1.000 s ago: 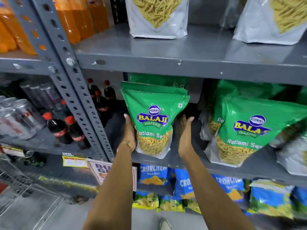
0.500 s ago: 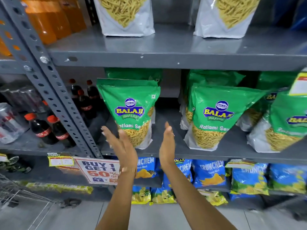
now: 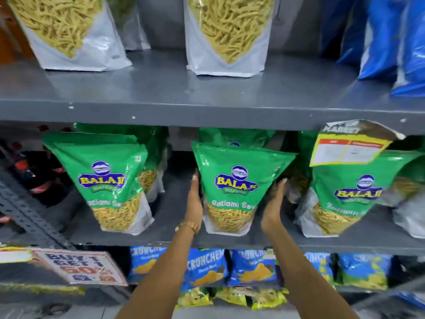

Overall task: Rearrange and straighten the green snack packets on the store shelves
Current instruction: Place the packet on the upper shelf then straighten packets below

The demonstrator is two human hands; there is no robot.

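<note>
Nearest, we see both forearms rising past the front edge of the grey middle shelf [image 3: 161,240]. Our left hand [image 3: 195,203] and right hand [image 3: 273,203] stand flat and open, palms pressed to either side of the middle green packet [image 3: 232,187], fingers not curled around it. Bare shelf lies on each side of it, towards the left green packet [image 3: 110,180] and the right green packet [image 3: 345,194]. Each upright pouch shows yellow sev through a clear base. Further green packets stand behind; the upper shelf [image 3: 207,111] overhangs closely.
</note>
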